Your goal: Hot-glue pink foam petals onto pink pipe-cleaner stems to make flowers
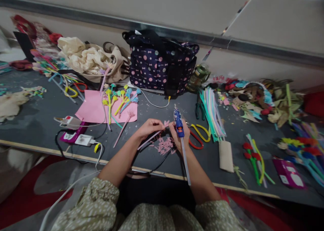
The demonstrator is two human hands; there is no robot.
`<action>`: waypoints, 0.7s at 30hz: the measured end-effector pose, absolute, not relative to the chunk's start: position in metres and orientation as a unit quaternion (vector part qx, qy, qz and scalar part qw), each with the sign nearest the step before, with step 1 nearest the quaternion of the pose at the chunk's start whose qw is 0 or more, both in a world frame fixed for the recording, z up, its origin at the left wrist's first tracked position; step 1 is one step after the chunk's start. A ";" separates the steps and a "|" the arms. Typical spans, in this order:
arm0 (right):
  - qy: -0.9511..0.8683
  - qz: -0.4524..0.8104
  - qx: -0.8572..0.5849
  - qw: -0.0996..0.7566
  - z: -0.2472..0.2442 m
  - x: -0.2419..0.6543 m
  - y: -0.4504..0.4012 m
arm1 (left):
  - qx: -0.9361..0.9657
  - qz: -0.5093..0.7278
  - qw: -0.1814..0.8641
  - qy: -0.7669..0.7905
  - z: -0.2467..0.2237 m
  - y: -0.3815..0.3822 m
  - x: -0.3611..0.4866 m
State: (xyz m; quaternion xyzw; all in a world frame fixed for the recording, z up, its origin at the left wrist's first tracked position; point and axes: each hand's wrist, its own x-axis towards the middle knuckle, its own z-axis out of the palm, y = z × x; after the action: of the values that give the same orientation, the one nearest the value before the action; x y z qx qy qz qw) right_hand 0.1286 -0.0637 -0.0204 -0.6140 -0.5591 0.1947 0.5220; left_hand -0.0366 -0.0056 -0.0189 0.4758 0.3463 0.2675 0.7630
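Pinched in the fingers of my left hand [149,127] is a pale pink pipe cleaner [149,141], with small pink tufts at its upper end. My right hand [187,135] is closed around a blue hot glue gun [178,118], its nozzle pointing away from me. A long clear glue stick [185,161] sticks out of the gun's back end. The right fingertips are close to the tufted end; whether they touch it I cannot tell. Under and between my hands lies a pile of short pink pieces [164,145] on the dark table [113,156].
Scissors with red and yellow handles [202,133] lie right of my right hand, near a bundle of pipe cleaners [212,112]. Finished pipe-cleaner flowers rest on pink paper [88,106]. A purple power strip [73,134] with cables is at left. A dotted bag [157,65] stands behind.
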 end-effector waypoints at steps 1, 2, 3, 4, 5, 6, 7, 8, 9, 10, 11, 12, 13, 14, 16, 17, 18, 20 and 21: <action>-0.559 0.194 -0.614 0.523 -0.021 0.129 -0.064 | 0.477 0.269 0.763 0.344 -0.019 -0.006 -0.037; -0.558 0.195 -0.613 0.525 -0.021 0.128 -0.063 | 0.478 0.270 0.763 0.342 -0.019 -0.006 -0.037; -0.557 0.196 -0.611 0.528 -0.021 0.128 -0.063 | 0.478 0.269 0.763 0.341 -0.020 -0.005 -0.037; -0.553 0.198 -0.609 0.532 -0.021 0.128 -0.063 | 0.477 0.268 0.764 0.341 -0.020 -0.005 -0.037; -0.548 0.198 -0.610 0.538 -0.021 0.127 -0.063 | 0.476 0.269 0.765 0.340 -0.020 -0.005 -0.037; -0.541 0.201 -0.610 0.543 -0.020 0.127 -0.063 | 0.475 0.270 0.766 0.340 -0.020 -0.005 -0.036; -0.532 0.205 -0.610 0.550 -0.019 0.127 -0.063 | 0.474 0.272 0.766 0.339 -0.020 -0.005 -0.036; -0.522 0.210 -0.608 0.559 -0.018 0.126 -0.063 | 0.472 0.275 0.766 0.339 -0.020 -0.005 -0.036; -0.512 0.214 -0.605 0.571 -0.017 0.126 -0.063 | 0.468 0.278 0.767 0.339 -0.020 -0.005 -0.036; -0.500 0.217 -0.600 0.586 -0.016 0.126 -0.063 | 0.461 0.282 0.770 0.339 -0.019 -0.005 -0.036; -0.489 0.218 -0.593 0.602 -0.015 0.126 -0.063 | 0.451 0.285 0.774 0.340 -0.018 -0.005 -0.036; -0.477 0.217 -0.587 0.617 -0.015 0.126 -0.063 | 0.439 0.288 0.780 0.341 -0.017 -0.005 -0.037; -0.467 0.217 -0.583 0.628 -0.015 0.126 -0.063 | 0.427 0.291 0.785 0.342 -0.015 -0.004 -0.037; -0.459 0.218 -0.581 0.636 -0.015 0.127 -0.062 | 0.418 0.295 0.788 0.342 -0.014 -0.004 -0.037; -0.450 0.226 -0.583 0.638 -0.016 0.127 -0.062 | 0.407 0.305 0.792 0.338 -0.013 -0.003 -0.038; -0.447 0.230 -0.586 0.636 -0.017 0.127 -0.062 | 0.402 0.312 0.793 0.334 -0.014 -0.002 -0.038; -0.446 0.234 -0.589 0.632 -0.018 0.127 -0.062 | 0.397 0.321 0.794 0.331 -0.014 -0.001 -0.039; -0.446 0.244 -0.594 0.624 -0.019 0.127 -0.063 | 0.383 0.341 0.794 0.326 -0.016 0.002 -0.040; -0.447 0.248 -0.596 0.619 -0.020 0.128 -0.063 | 0.374 0.351 0.794 0.326 -0.017 0.003 -0.040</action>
State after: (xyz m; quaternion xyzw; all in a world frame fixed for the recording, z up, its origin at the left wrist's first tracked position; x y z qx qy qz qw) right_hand 0.1275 -0.0630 -0.0196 -0.5960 -0.4471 0.2478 0.6192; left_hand -0.0403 0.0028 -0.0167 0.3744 0.3257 0.3513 0.7939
